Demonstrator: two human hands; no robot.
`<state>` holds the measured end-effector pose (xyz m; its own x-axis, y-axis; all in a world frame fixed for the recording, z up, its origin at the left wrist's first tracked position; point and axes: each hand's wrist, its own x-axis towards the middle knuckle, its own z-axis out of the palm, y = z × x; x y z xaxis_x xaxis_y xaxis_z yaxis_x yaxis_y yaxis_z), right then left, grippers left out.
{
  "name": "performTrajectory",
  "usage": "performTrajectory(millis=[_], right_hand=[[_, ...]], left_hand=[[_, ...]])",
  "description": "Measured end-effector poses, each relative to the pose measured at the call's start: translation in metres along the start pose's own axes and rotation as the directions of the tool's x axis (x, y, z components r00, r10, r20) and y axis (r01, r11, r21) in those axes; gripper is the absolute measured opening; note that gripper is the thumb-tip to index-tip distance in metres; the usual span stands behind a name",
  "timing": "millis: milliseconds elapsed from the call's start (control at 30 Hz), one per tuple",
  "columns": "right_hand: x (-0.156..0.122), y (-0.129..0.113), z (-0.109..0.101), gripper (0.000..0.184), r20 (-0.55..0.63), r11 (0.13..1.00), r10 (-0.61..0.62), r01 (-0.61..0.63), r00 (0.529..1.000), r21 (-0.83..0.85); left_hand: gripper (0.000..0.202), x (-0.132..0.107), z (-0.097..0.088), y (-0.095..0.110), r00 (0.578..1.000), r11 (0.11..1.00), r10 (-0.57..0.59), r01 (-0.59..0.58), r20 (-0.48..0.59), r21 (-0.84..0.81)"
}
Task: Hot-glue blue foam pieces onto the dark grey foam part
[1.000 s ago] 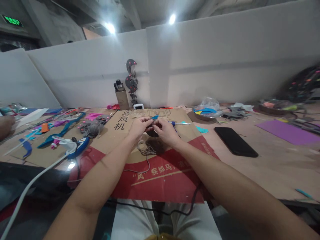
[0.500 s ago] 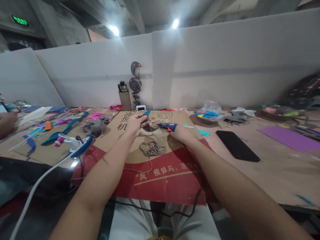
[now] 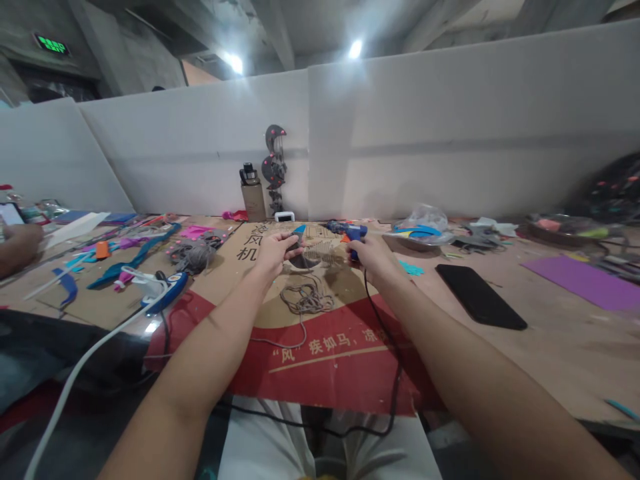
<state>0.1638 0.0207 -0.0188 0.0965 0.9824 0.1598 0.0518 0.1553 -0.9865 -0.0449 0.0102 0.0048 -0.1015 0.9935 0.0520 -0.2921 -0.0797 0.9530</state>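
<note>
My left hand point(image 3: 273, 255) is closed on a small flat piece with a blue tip point(image 3: 300, 230) and a grey part that looks wrapped in yarn. Its fingers cover much of the piece. In my right hand point(image 3: 374, 259) is a blue glue gun point(image 3: 356, 233) with an orange trigger, its nozzle pointing left and away from me, apart from the piece. A loose tangle of grey yarn point(image 3: 307, 298) lies below both hands on a cardboard sheet point(image 3: 340, 390) with a red printed front. The gun's black cord point(image 3: 383, 307) runs down toward my lap.
A black phone point(image 3: 480, 297) and a purple sheet point(image 3: 583, 281) lie to the right. On the left are a blue-and-white power strip point(image 3: 170, 293), a grey yarn ball point(image 3: 195, 253) and coloured scraps. A bottle point(image 3: 253, 200) stands at the back. Another person's hand point(image 3: 20, 247) shows far left.
My right hand has moved the glue gun up and slightly right, away from the piece in my left hand. My left hand keeps its hold in nearly the same place.
</note>
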Motion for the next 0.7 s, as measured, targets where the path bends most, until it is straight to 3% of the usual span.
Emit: performTrajectory(millis=[133,233,400,567,700], right_hand=[[-0.015,-0.012,0.009,0.03,-0.018,0.987,-0.155,0.154,0.988,-0.038],[-0.027,-0.021,0.016,0.036,0.088,0.971,-0.231,0.235,0.969,-0.05],[-0.036,-0.018,0.023,0.037,0.224,0.938,-0.316,0.339,0.922,-0.074],[-0.032,-0.007,0.022,0.028,0.213,0.849,-0.405,0.452,0.889,-0.272],[-0.032,-0.008,0.023,0.029,0.233,0.804,-0.46,0.513,0.857,-0.301]], left_hand=[[0.005,0.001,-0.002,0.0,1.0,1.0,-0.003,0.003,-0.018,-0.017],[0.006,0.002,-0.003,0.0,1.0,1.0,0.007,-0.007,-0.018,-0.028],[0.003,0.002,-0.004,0.0,1.0,0.999,0.023,-0.024,-0.012,-0.026],[0.01,0.001,-0.003,0.002,0.999,1.0,0.022,-0.023,-0.037,-0.016],[0.01,0.001,-0.002,0.0,0.999,0.999,0.046,-0.046,-0.027,-0.011]])
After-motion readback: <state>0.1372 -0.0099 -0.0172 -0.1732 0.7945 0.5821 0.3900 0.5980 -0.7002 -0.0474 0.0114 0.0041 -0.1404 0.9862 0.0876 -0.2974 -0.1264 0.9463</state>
